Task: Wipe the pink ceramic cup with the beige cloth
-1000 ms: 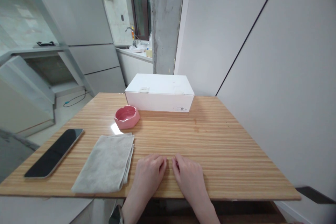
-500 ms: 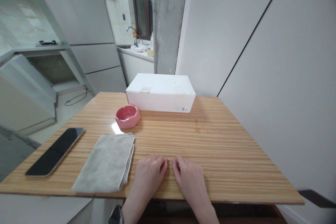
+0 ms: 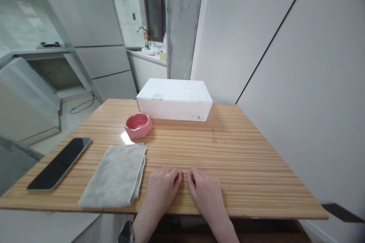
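Note:
My left hand (image 3: pixel 164 183) rests on the wooden table (image 3: pixel 242 159) near its front edge, fingers curled into a loose fist. Beside it, a small gap away, my right hand (image 3: pixel 205 186) lies curled the same way. Nothing shows in either one. Just left of my left hand is a folded grey cloth (image 3: pixel 114 176), not touched. Farther back sits a pink ashtray (image 3: pixel 138 126) with notches in its rim. A smartphone (image 3: pixel 60 164) with a dark screen lies at the table's left side.
A closed white box (image 3: pixel 174 100) stands at the table's far edge, behind the ashtray. A white wall (image 3: pixel 285 68) runs along the right. Beyond the table are grey cabinets (image 3: pixel 85 11) and a sink tap (image 3: pixel 144 35).

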A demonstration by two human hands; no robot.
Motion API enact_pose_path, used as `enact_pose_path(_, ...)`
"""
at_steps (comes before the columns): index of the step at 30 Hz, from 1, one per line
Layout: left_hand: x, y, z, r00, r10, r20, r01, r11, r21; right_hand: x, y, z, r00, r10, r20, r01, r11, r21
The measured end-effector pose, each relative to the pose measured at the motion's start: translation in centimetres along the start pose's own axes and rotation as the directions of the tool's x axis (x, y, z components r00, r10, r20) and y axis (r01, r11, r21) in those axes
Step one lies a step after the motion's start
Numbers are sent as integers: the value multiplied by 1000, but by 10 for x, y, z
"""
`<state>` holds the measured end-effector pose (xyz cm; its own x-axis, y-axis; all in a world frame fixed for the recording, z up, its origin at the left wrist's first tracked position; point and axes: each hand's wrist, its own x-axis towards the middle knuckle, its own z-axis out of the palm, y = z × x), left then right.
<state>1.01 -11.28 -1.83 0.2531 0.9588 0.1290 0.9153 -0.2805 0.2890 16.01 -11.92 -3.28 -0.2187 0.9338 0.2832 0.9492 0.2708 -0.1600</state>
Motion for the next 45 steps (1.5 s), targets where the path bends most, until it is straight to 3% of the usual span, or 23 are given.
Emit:
enact_pose_path(24, -1, 3, 3, 999, 34, 2, -34, 999, 34, 1, -1, -2, 999, 17, 50, -18, 1000, 24)
enact_pose_path(28, 2, 2, -23, 999, 49, -17, -49, 999, -13, 1, 0, 0, 999, 7, 38, -8, 999, 39)
enact_pose_path(30, 12, -10, -50, 987, 53, -149, -64, 996, -66, 1, 1, 1, 1000, 2, 24, -3, 999, 41)
enact_pose_path(33, 40, -50, -91, 879, 51, -474, -89, 994, -58, 0, 1, 2, 1000, -4, -1, 4, 999, 45)
enact_pose_path(36, 73, -103, -105, 810, -22, -586, -52, 993, -109, -1, 1, 2, 1000, -3, -19, 4, 999, 49)
enact_pose_path(40, 99, -163, -81, 886, -208, -415, 94, 956, -279, 0, 1, 2, 999, -4, -32, 5, 999, 51)
enact_pose_path(42, 102, -179, -66, 907, -267, -325, 154, 929, -336, 1, 1, 1, 999, -3, -43, 6, 998, 56)
enact_pose_path(45, 100, -188, -54, 918, -297, -262, 170, 892, -418, 0, 0, 0, 999, 2, -49, 1, 998, 64)
